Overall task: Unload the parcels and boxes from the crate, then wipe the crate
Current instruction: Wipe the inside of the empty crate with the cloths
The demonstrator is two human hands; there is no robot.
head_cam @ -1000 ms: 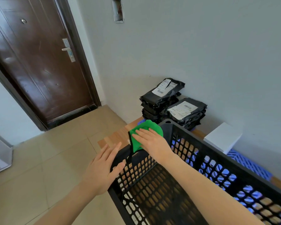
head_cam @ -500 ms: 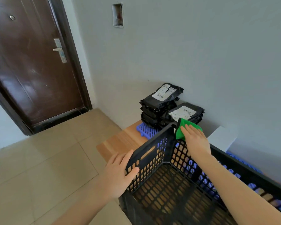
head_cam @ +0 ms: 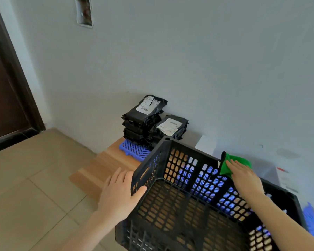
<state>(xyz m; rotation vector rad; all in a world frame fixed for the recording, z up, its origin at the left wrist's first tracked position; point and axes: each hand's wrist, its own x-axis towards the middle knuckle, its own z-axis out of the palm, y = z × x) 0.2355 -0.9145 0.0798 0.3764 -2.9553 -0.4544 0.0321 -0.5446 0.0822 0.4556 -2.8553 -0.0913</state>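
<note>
My right hand (head_cam: pixel 245 178), fingers flat, presses the cloth (head_cam: pixel 239 161) onto the crate's (head_cam: pixel 192 150) far rim, midway; that rim runs rightward, likely the wipe's line. My left hand (head_cam: pixel 118 192) clasps its left wall, thumb inside. The parcels (head_cam: pixel 143 122) sit stacked beyond its far corner.

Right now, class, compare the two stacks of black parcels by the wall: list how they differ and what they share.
The left stack is taller than the right stack. The left stack's foot shows on the blue pallet; the right stack's foot is hidden behind the crate. Both are black bags topped with white labels, close to the wall.
</note>
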